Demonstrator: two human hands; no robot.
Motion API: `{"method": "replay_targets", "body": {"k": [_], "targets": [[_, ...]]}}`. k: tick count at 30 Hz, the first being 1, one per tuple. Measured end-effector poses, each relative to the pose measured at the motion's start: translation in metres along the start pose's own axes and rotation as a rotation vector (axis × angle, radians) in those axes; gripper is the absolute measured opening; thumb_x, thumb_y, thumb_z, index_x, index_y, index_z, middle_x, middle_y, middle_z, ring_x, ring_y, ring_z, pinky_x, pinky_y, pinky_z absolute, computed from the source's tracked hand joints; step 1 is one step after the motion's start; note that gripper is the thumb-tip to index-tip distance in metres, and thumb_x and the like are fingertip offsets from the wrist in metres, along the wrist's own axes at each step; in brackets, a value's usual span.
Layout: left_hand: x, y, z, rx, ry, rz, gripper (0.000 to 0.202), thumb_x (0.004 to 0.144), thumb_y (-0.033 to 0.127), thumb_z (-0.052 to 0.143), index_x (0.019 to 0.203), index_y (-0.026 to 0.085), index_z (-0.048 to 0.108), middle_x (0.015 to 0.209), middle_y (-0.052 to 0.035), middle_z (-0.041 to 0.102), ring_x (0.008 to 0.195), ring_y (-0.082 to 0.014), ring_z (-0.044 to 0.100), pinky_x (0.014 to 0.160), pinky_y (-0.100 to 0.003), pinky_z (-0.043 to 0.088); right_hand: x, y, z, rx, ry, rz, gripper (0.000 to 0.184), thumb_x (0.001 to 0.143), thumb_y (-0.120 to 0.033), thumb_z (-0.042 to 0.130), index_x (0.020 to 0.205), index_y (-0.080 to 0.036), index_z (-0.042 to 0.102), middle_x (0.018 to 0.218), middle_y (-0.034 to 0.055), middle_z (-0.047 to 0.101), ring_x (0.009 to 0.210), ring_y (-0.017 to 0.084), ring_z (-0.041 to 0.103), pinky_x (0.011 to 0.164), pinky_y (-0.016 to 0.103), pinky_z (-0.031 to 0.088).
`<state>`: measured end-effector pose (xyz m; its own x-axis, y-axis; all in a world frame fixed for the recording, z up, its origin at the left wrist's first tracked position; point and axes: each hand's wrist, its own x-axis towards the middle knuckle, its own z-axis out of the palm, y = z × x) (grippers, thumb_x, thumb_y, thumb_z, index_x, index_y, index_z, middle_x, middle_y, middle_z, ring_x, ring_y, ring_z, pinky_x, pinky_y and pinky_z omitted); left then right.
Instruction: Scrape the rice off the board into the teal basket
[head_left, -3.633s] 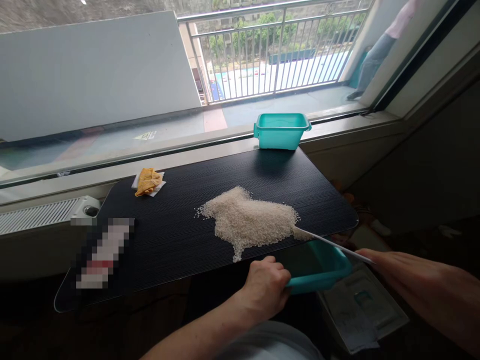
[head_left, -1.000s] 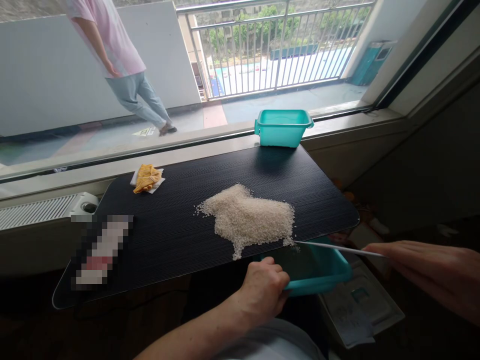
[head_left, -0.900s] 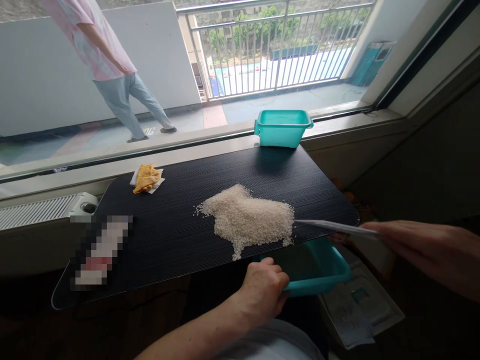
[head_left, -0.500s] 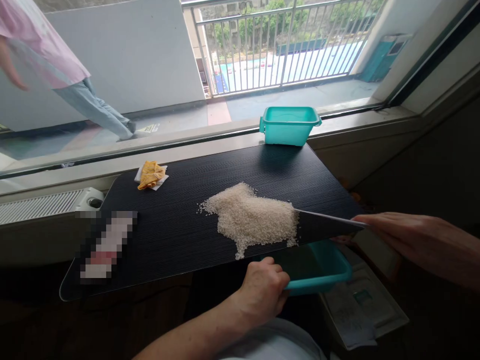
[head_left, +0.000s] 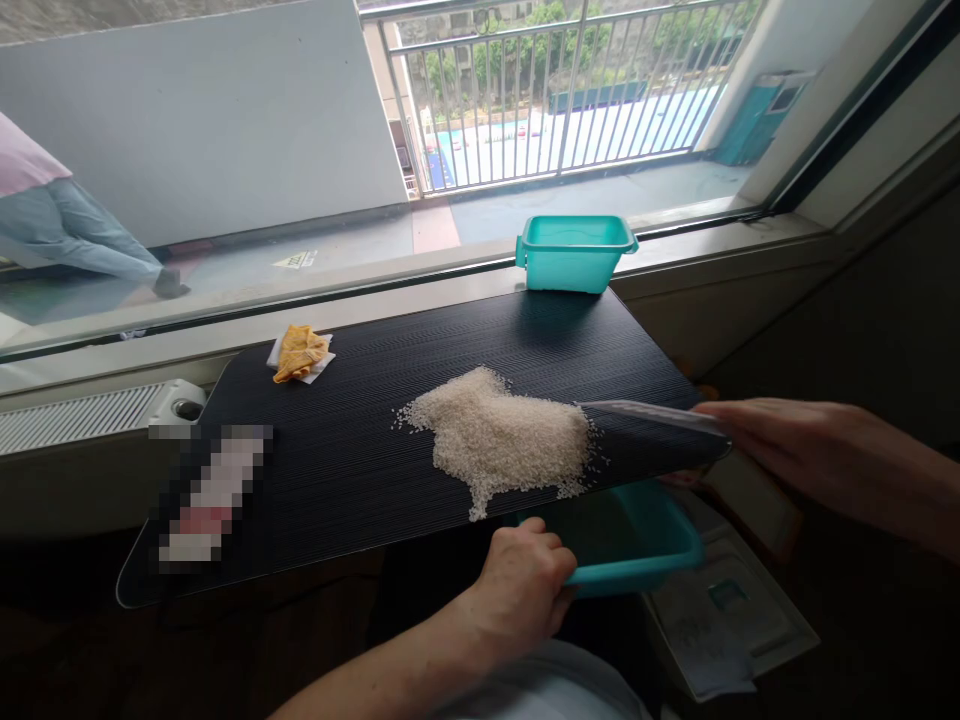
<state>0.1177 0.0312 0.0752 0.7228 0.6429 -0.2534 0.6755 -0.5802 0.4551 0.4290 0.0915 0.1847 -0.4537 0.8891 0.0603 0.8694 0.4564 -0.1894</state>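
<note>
Shifted over the last second: the flat tool, pale and card-like, is now pointing at the far side of the grain heap rather than at the front edge of the table; the right hand is sitting farther back with it; a person outside is showing farther left, partly cut off.

Table, black: bearing the heap. Its front edge is showing no lip, so a forward push too wide could be sending grains past the tub.

Lower tub, teal: sitting just under that edge, toward the right. Its inside is too dark for judging contents; a sag could be opening a gap.

Grain heap, white, rice-like: lying right of the table's middle, one tongue nearing the front edge left of the tub's visible opening, where a bump could be spilling it.

Far tub, teal: standing by the far right corner, well apart from both hands.

Left hand: clamping the lower tub's left rim; a loosening grip could be tipping it.

Right hand: pinching the flat tool, well apart from the left. Tool contact is unclear; a brisk flick could be scattering grains.

Loose grains: straying beside the heap.
</note>
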Motion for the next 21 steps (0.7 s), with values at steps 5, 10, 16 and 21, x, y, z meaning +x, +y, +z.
{"method": "replay_targets", "body": {"k": [5, 10, 16, 21], "targets": [[0.000, 0.001, -0.002, -0.001, -0.011, -0.005, 0.013, 0.087, 0.026, 0.064, 0.076, 0.018, 0.064, 0.087, -0.0043, 0.072, 0.084, -0.0214, 0.062, 0.059, -0.031, 0.039, 0.029, 0.011, 0.010, -0.038, -0.023, -0.033, 0.039, 0.096, -0.035, 0.036, 0.106, -0.022, 0.071, 0.099, 0.0086, 0.079, 0.083, 0.025, 0.075, 0.066, 0.034, 0.058], [0.000, 0.002, -0.004, 0.000, -0.029, -0.009, 0.013, 0.088, 0.026, 0.061, 0.078, 0.019, 0.064, 0.087, -0.0038, 0.072, 0.085, -0.0214, 0.062, 0.060, -0.032, 0.039, 0.004, -0.001, 0.011, -0.005, -0.047, -0.111, 0.039, 0.096, -0.031, 0.031, 0.106, -0.026, 0.069, 0.100, 0.0061, 0.078, 0.081, 0.024, 0.075, 0.064, 0.034, 0.059], [0.000, 0.000, 0.001, -0.009, 0.010, 0.005, 0.012, 0.087, 0.026, 0.061, 0.077, 0.019, 0.063, 0.086, -0.0036, 0.071, 0.085, -0.0212, 0.062, 0.058, -0.032, 0.037, -0.031, -0.017, 0.005, 0.098, -0.174, -0.061, 0.035, 0.099, -0.026, 0.039, 0.123, -0.034, 0.062, 0.111, 0.0003, 0.076, 0.093, 0.021, 0.074, 0.073, 0.030, 0.061], [0.000, -0.001, 0.002, -0.012, 0.028, 0.015, 0.014, 0.087, 0.026, 0.061, 0.076, 0.019, 0.062, 0.085, -0.0033, 0.070, 0.084, -0.0206, 0.061, 0.058, -0.033, 0.036, -0.051, -0.025, 0.004, 0.139, -0.125, -0.116, 0.036, 0.097, -0.029, 0.046, 0.128, -0.045, 0.057, 0.115, -0.0072, 0.076, 0.093, 0.018, 0.075, 0.074, 0.023, 0.062]]}}
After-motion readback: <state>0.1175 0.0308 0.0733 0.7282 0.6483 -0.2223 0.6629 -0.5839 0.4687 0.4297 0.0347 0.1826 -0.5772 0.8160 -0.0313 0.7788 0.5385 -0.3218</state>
